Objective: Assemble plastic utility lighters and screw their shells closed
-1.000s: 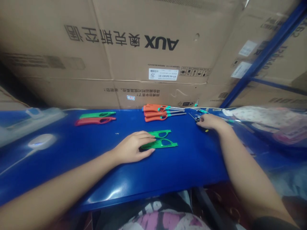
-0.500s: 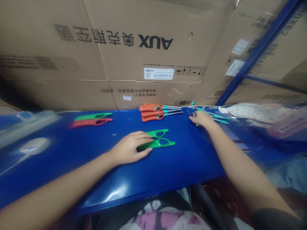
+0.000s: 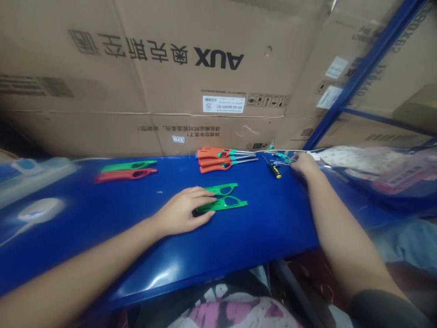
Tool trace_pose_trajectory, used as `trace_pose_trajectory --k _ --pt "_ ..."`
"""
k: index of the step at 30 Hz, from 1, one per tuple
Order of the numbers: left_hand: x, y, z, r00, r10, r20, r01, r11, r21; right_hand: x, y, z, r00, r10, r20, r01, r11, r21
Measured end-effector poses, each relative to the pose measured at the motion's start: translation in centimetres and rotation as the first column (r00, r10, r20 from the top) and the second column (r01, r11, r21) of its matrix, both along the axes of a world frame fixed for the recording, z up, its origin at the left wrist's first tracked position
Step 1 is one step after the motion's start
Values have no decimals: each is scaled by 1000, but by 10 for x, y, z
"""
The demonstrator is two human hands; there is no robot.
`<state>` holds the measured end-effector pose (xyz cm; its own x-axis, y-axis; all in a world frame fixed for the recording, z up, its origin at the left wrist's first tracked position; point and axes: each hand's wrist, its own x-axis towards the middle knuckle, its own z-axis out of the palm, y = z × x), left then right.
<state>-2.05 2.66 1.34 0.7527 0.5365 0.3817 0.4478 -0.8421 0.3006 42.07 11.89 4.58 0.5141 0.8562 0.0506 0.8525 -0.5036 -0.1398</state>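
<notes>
The left hand lies over two green shells on the blue table; whether it pinches them is hard to tell. The right hand bends by thin rods, its grip hidden. Orange lighters look put together; the green shells show no rods yet.

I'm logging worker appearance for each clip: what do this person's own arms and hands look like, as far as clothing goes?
The left hand and right hand are ungloved, with no watch or bracelet visible at either wrist. Both forearms are uncovered. A dark sleeve shows around the right arm near the elbow; no left sleeve is in view.
</notes>
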Motion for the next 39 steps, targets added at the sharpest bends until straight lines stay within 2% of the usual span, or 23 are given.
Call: trace_pose_trajectory --k 7,12,19,25,29,34,39 --pt "0 0 -1 1000 -2 3 2 1000 6 3 3 -5 1000 0 -22 -1 997 -80" --pt "-1 0 -1 1000 -9 11 9 1000 5 4 4 -9 1000 14 -15 -16 996 -83" --pt "0 1 0 1000 -7 -9 7 1000 -6 4 2 -6 994 104 26 -105 993 50" --pt "0 1 -1 1000 -6 -4 6 1000 -7 0 -2 1 977 182 110 -202 954 219" --pt "-1 1 -1 1000 -7 -5 7 1000 -9 -3 -2 1 970 214 117 -235 951 203" --pt "0 1 -1 1000 -5 -8 5 1000 -15 0 1 -4 980 182 77 -192 970 152" --pt "0 2 -1 1000 -5 -11 5 1000 -9 -1 0 -4 987 156 34 -159 968 196"
